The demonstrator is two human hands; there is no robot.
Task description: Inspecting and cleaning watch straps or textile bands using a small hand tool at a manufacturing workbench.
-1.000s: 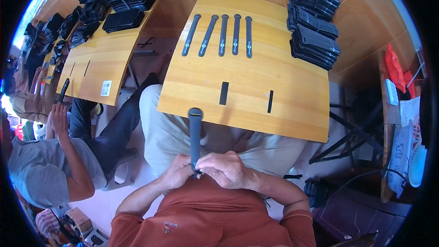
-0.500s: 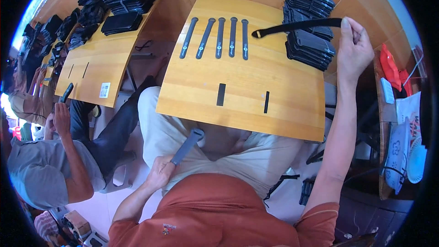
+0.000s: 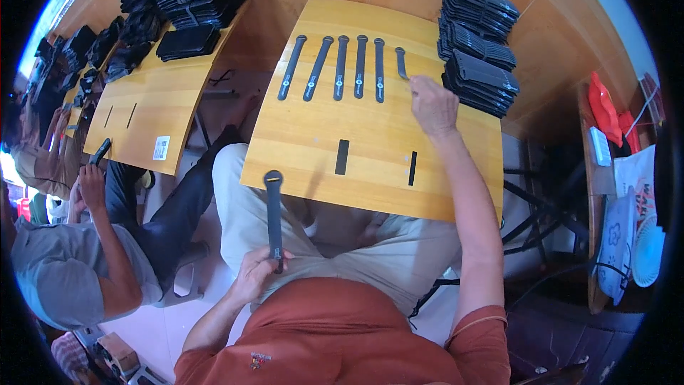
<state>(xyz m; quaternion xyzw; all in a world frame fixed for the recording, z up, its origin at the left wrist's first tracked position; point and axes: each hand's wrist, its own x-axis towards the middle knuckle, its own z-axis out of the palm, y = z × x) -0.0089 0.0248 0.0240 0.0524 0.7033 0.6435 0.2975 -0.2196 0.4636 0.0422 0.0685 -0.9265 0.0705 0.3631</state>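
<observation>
My left hand, above my lap, is closed round the lower end of a dark grey strap. That strap points up toward the table's front edge, its rounded, slotted end on top. My right hand is over the right part of the table, fingers closed at the near end of another dark strap. The far end of this strap lies on the wood; my fingers hide the rest. To its left, several similar straps lie side by side in a row, slotted ends away from me.
Bundled stacks of black straps stand at the table's back right. Two dark slots or strips mark the wooden table near its front. A co-worker sits left at another table bearing black stacks. A shelf is at right.
My right hand has come left and down with its strap, which now touches the table right of the row. The strap in my left hand has swung more upright and further left.
</observation>
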